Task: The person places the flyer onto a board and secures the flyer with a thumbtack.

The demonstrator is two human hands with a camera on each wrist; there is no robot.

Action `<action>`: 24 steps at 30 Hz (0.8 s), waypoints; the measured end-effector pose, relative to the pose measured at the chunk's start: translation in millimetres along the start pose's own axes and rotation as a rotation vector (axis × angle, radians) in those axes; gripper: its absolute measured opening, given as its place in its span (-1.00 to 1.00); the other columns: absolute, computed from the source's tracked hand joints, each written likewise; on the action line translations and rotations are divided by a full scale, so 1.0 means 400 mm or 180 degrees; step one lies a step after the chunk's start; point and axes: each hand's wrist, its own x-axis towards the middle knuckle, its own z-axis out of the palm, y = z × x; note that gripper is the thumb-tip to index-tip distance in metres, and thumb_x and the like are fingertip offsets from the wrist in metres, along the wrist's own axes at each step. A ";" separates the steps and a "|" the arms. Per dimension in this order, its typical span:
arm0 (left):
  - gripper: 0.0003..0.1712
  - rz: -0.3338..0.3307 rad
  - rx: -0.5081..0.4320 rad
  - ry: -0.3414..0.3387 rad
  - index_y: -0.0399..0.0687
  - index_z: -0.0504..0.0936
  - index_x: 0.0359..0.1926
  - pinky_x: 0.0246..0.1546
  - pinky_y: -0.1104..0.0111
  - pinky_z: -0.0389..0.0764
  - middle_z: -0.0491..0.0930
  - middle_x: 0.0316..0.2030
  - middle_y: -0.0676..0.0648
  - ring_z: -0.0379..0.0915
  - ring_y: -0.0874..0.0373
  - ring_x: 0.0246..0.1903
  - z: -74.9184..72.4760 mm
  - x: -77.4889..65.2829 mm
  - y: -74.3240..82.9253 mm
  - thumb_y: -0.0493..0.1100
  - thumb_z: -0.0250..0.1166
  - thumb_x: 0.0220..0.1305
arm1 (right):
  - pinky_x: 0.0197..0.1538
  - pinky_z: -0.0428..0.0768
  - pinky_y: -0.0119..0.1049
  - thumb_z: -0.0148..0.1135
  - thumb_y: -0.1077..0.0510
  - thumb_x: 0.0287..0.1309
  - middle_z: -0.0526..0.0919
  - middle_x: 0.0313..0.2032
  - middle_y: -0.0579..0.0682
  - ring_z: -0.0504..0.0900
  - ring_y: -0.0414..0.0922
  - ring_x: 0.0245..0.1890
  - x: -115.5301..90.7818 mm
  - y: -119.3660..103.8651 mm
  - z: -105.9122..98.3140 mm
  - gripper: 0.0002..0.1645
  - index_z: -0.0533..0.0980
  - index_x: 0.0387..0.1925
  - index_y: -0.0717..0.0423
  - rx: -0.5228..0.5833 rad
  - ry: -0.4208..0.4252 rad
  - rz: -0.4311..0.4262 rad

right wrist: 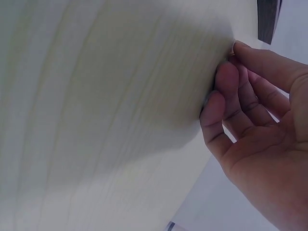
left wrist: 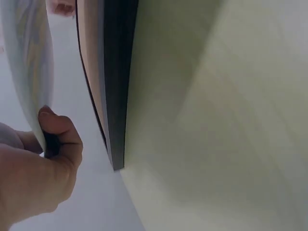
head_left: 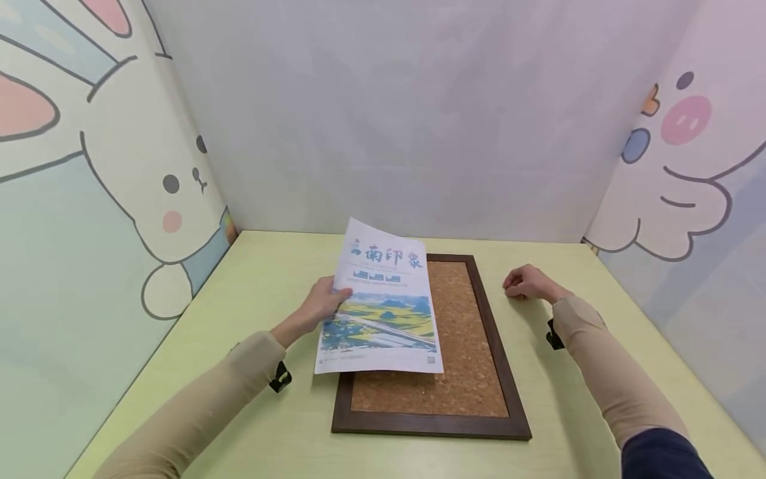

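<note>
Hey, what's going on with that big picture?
Somebody's left hand is holding a printed paper sheet by its left edge, above a framed cork board. The right hand is down by the table, fingers bent, right of the board. I can't tell if it holds anything.

Printed sheet (head_left: 383, 303) is white, its large lettering (head_left: 392, 255) shading blue to purple above a yellow, green and blue landscape (head_left: 385, 322); cork panel (head_left: 463, 326) is mottled brown, its frame (head_left: 431, 424) dark brown. Surface (head_left: 278, 266) is pale yellow-green with faint streaked grain; sleeves (head_left: 203, 399) are plain beige, wrist straps (head_left: 280, 377) black. Rear wall (head_left: 389, 120) is plain pale grey; left wall (head_left: 54, 279) is pale blue-green with a dark-outlined white rabbit (head_left: 134, 159), pink-eared, and the right wall's bird (head_left: 697, 163) is white with pink cheek and orange beak.
</note>
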 end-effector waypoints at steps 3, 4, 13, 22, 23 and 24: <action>-0.61 -0.0071 0.0006 0.0004 -0.20 0.49 0.20 -0.39 0.35 0.61 0.67 -0.12 -0.26 0.64 0.13 -0.41 0.043 -0.003 0.008 -0.17 0.09 0.43 | -0.44 0.53 -0.29 0.30 0.27 0.12 0.67 -0.45 0.11 0.54 -0.18 -0.53 0.001 0.001 -0.004 -0.76 0.56 -0.24 0.42 0.0009 -0.0026 0.0015; -0.61 -0.0087 0.0007 0.0007 -0.19 0.49 0.20 -0.40 0.35 0.61 0.68 -0.13 -0.25 0.63 0.12 -0.41 0.056 -0.004 0.010 -0.17 0.10 0.42 | -0.44 0.53 -0.29 0.30 0.27 0.12 0.67 -0.45 0.11 0.54 -0.18 -0.53 0.001 0.001 -0.005 -0.76 0.56 -0.24 0.42 0.0015 -0.0027 0.0026; -0.62 -0.0115 0.0176 -0.0100 -0.22 0.52 0.16 -0.45 0.36 0.60 0.69 -0.20 -0.20 0.61 0.15 -0.47 0.132 -0.004 0.015 -0.19 0.13 0.39 | -0.46 0.50 -0.32 0.30 0.25 0.14 0.65 -0.48 0.02 0.51 -0.22 -0.57 0.004 -0.001 0.002 -0.78 0.57 -0.25 0.37 -0.0035 0.0021 -0.0016; -0.66 -0.0046 0.0248 -0.0183 -0.23 0.57 0.10 -0.54 0.36 0.58 0.70 -0.30 -0.20 0.61 0.15 -0.55 0.151 -0.007 0.022 -0.21 0.16 0.36 | -0.47 0.50 -0.34 0.29 0.27 0.12 0.63 -0.50 0.02 0.50 -0.22 -0.58 0.004 -0.004 0.004 -0.82 0.58 -0.29 0.36 -0.0083 0.0057 -0.0014; -0.67 -0.0051 0.0255 -0.0194 -0.24 0.58 0.08 -0.55 0.37 0.56 0.70 -0.32 -0.18 0.60 0.16 -0.56 0.152 -0.006 0.022 -0.21 0.16 0.35 | -0.47 0.50 -0.35 0.29 0.27 0.12 0.63 -0.51 0.01 0.50 -0.22 -0.58 0.005 -0.003 0.005 -0.83 0.58 -0.30 0.36 -0.0076 0.0063 0.0010; -0.68 -0.0066 0.0274 -0.0205 -0.25 0.59 0.06 -0.57 0.37 0.54 0.70 -0.35 -0.17 0.59 0.16 -0.57 0.153 -0.006 0.022 -0.21 0.17 0.35 | -0.47 0.50 -0.36 0.30 0.28 0.12 0.62 -0.51 0.01 0.50 -0.23 -0.58 0.006 -0.002 0.005 -0.84 0.57 -0.31 0.35 -0.0067 0.0062 0.0030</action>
